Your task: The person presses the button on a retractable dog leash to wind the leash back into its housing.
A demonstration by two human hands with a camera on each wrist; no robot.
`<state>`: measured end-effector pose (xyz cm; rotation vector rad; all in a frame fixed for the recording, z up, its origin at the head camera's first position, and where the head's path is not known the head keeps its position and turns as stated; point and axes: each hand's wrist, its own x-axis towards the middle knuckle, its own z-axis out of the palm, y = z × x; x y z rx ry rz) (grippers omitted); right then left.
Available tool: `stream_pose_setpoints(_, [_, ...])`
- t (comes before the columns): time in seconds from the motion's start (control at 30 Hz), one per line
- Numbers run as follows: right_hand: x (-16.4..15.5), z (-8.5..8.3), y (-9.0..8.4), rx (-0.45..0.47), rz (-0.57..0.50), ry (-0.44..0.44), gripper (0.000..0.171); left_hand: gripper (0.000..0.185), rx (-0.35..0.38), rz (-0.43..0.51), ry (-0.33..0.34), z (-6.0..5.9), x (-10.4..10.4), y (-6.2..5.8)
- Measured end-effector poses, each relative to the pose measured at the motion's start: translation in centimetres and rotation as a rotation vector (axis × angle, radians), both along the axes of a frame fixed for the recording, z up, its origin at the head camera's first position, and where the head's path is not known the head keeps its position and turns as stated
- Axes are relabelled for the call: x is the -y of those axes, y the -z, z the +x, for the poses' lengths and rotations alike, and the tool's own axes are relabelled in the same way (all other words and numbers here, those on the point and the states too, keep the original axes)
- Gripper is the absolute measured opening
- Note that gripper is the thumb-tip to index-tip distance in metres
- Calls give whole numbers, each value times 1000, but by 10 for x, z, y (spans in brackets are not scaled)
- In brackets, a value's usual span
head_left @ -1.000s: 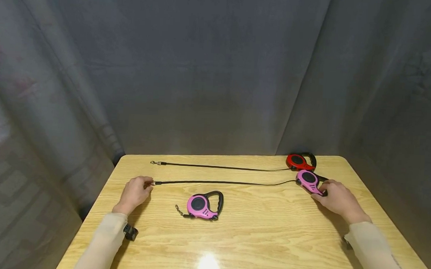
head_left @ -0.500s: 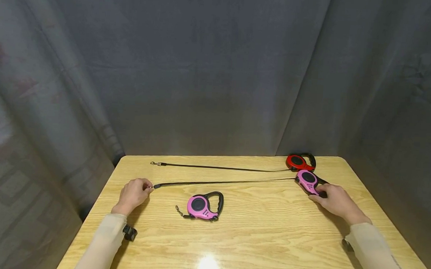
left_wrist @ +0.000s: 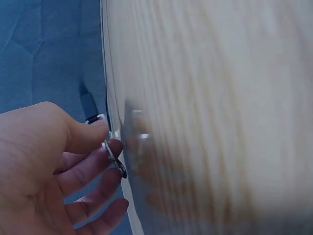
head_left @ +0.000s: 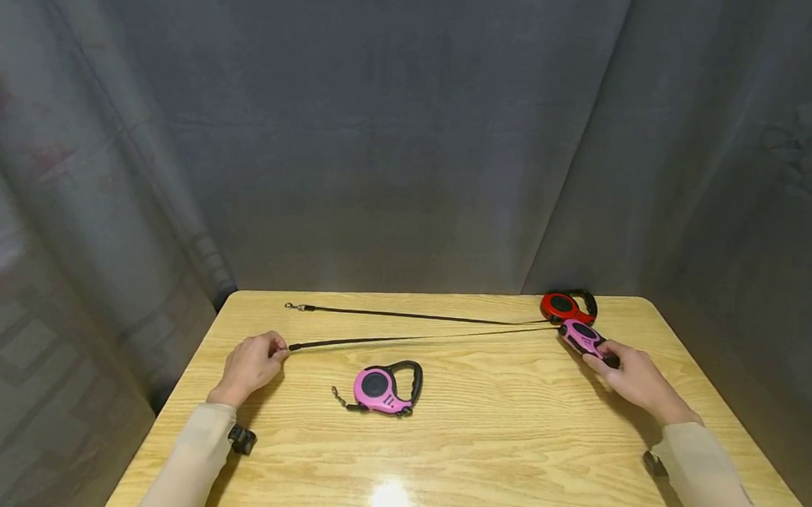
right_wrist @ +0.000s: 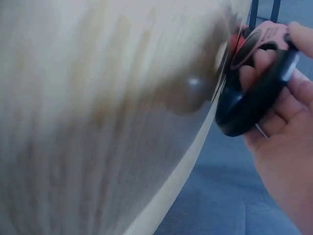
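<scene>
The head camera looks forward and down from the near edge of the wooden table [head_left: 505,458], taking in the whole top and the grey curtain [head_left: 399,130] behind. Each wrist camera sits very close, skimming along the table's surface past the fingers. All three views share the table; the stretched leash cord [head_left: 415,337] appears in the head and left wrist views.

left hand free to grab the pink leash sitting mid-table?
Probably not as is: the left hand pinches the stretched leash's clip. The way to the pink leash looks open; it lies close by.
</scene>
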<state>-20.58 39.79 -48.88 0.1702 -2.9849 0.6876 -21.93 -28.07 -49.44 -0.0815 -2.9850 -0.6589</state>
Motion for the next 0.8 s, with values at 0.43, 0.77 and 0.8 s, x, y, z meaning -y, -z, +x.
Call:
stream_pose_setpoints(0.43, [-1, 2, -4, -125, -184, 113, 36, 22, -49, 69, -57, 1, 7, 0])
stream_pose_setpoints(0.77, [-3, 3, -5, -185, -314, 202, 40, 31, -67, 187, -123, -1, 15, -10])
stream_pose_setpoints(0.8, [-4, 4, -5, -191, -332, 207, 39, 29, -62, 216, -118, -2, 16, -11])
